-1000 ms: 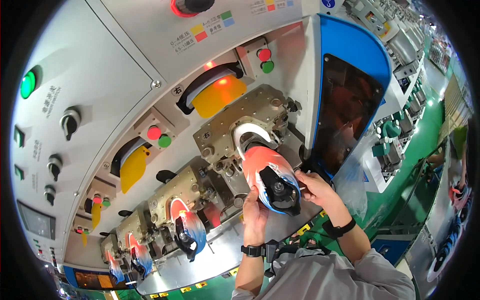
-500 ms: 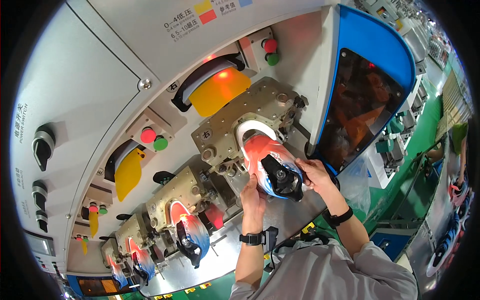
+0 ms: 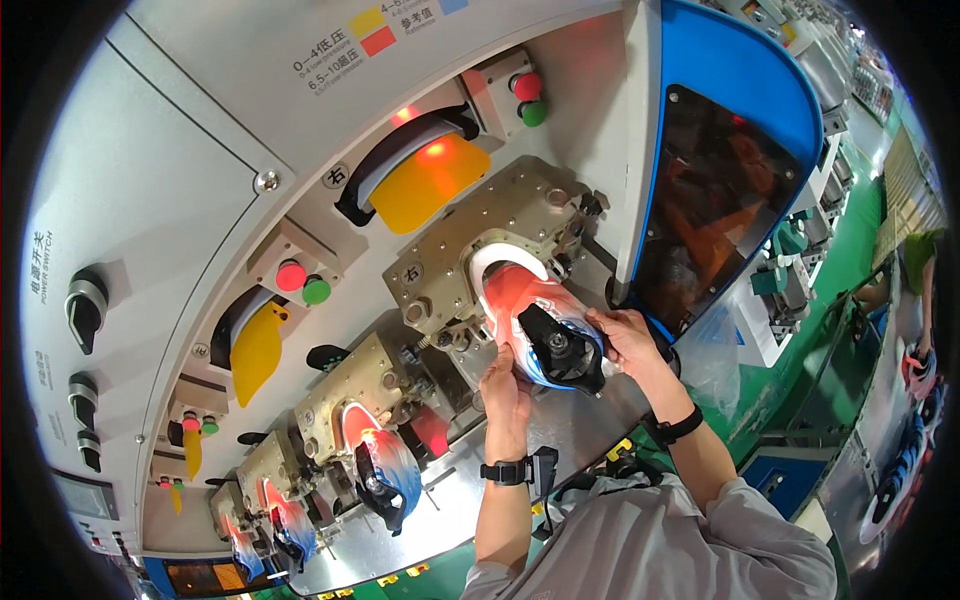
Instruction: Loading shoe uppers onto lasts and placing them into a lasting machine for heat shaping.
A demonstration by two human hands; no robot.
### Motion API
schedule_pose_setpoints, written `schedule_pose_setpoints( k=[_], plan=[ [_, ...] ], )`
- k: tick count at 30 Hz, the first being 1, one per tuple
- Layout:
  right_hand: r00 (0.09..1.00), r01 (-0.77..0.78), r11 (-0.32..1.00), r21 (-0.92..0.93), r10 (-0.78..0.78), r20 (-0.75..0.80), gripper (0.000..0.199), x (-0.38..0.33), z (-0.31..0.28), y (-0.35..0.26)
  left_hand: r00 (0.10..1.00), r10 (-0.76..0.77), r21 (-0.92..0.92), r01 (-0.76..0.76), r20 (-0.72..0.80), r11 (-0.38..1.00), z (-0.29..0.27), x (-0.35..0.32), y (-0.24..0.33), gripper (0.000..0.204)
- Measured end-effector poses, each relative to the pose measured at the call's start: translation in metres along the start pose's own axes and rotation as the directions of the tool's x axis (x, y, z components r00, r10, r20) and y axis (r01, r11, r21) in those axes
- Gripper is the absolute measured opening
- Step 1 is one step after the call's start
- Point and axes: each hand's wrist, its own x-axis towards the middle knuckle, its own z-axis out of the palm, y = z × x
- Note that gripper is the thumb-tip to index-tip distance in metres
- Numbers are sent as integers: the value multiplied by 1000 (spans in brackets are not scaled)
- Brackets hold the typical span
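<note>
The shoe upper (image 3: pixel 518 294), shaded from red through white to blue, is placed at the rightmost metal block (image 3: pixel 500 212) of the row; its far end is set inside a white U-shaped band (image 3: pixel 508 251), while its near end, fitted with a black form (image 3: pixel 573 366), is turned toward the wearer. The left side is grasped by the left hand (image 3: pixel 507 388), with the thumb laid along the material and the other fingers partly hidden; the right edge is pinched between thumb and fingers by the right hand (image 3: pixel 632 341); how hard either hand is closed cannot be told.

A light load may be expected; the coloured skin is judged thin and pliable, easily creased or scuffed under hard fingertips, whereas the black form looks stiff and firm enough to be pushed or pulled upon; some slipping might be met on the smooth sides. The hold is best taken low on both sides of the near half, where the skin is backed by the form; the far end is better left free of fingers, being close to the metal. Another upper (image 3: pixel 404 470) is held at the next block to the left.
</note>
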Motion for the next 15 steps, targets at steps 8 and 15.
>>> schedule_pose_setpoints(
  k=[8,15],
  plan=[
    [1000,-13,999,37,12,23,24,4,-3,-1,1000,-2,-14,2,13,1000,8,-1,2,23],
    [998,-3,999,34,1,64,24,8,-11,8,999,-38,57,37,23,998,8,0,2,25]
  ],
)
